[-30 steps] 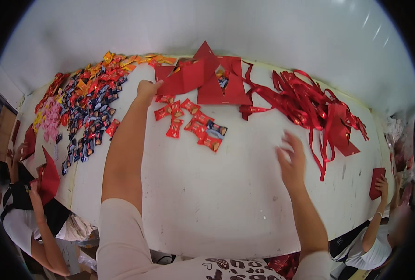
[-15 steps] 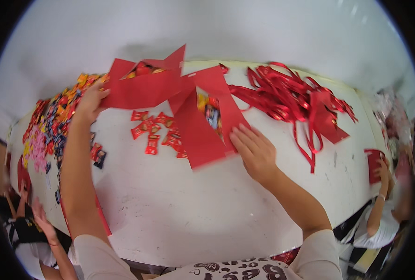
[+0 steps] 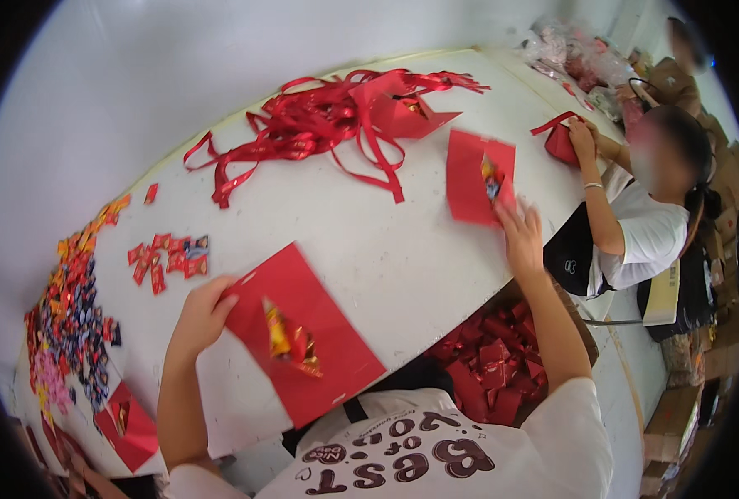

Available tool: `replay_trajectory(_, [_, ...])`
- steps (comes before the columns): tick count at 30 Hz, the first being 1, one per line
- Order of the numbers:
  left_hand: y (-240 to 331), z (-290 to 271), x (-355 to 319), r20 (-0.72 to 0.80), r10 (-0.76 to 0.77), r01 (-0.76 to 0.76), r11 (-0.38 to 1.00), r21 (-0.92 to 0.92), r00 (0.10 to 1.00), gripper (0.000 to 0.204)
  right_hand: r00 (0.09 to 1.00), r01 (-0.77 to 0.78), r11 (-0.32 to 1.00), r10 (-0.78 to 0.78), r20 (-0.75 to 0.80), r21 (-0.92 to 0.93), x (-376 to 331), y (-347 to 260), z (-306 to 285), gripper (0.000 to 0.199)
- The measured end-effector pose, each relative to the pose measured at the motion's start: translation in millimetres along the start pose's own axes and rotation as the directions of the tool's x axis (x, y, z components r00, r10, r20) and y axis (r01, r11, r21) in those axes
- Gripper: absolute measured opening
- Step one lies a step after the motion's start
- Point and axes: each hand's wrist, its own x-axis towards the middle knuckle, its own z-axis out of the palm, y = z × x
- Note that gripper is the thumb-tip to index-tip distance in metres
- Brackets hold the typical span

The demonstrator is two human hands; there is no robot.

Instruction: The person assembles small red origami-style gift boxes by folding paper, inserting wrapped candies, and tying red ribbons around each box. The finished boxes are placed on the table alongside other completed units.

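My left hand (image 3: pixel 205 314) grips the upper left edge of a red cardboard candy box (image 3: pixel 303 324). That box is partly unfolded and tilted, with wrapped candies (image 3: pixel 290 339) in its opening, near my body. Farther right, my right hand (image 3: pixel 522 241), slightly blurred and with fingers stretched out, is at the lower right corner of a second red box (image 3: pixel 472 179). Wrapped candies (image 3: pixel 492 179) show in its opening too. Whether the fingertips press on that box or just brush it is hard to see.
Red ribbons (image 3: pixel 303 125) lie at the back around another red box (image 3: pixel 403 108). A few red candies (image 3: pixel 160 258) and a mixed candy heap (image 3: pixel 74 291) are left. Another candy box (image 3: pixel 133 428) sits front left. A co-worker (image 3: pixel 635 208) handles a red box (image 3: pixel 562 141) on the right. Below the table is a bin of red boxes (image 3: pixel 494 366).
My view has turned right. My right hand has moved the second box rightward, past the ribbons. My left hand has brought its box closer to my body.
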Motion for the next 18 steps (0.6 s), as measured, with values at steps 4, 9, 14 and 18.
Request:
replay_trajectory(4, [19,18,25,-0.118,0.116,-0.093,0.979,0.183,0.986,0.022,1.000,0.021,0.978,-0.019,-0.011,0.210,15,-66,-46,0.069])
replay_trajectory(9, [48,21,38,-0.121,0.043,-0.018,0.980,0.198,0.992,0.021,0.708,0.594,0.440,-0.683,-0.178,0.673,-35,-174,-77,0.056])
replay_trajectory(14, [79,49,-12,0.124,0.197,-0.230,0.904,0.361,0.972,0.030,0.848,0.529,0.510,-0.335,-0.410,0.678,-18,-207,-45,0.030])
replay_trajectory(18, [67,65,-43,0.025,0.198,-0.195,0.920,0.340,0.980,0.045,0.891,0.454,0.666,-0.350,-0.290,0.591,10,-205,-56,0.041])
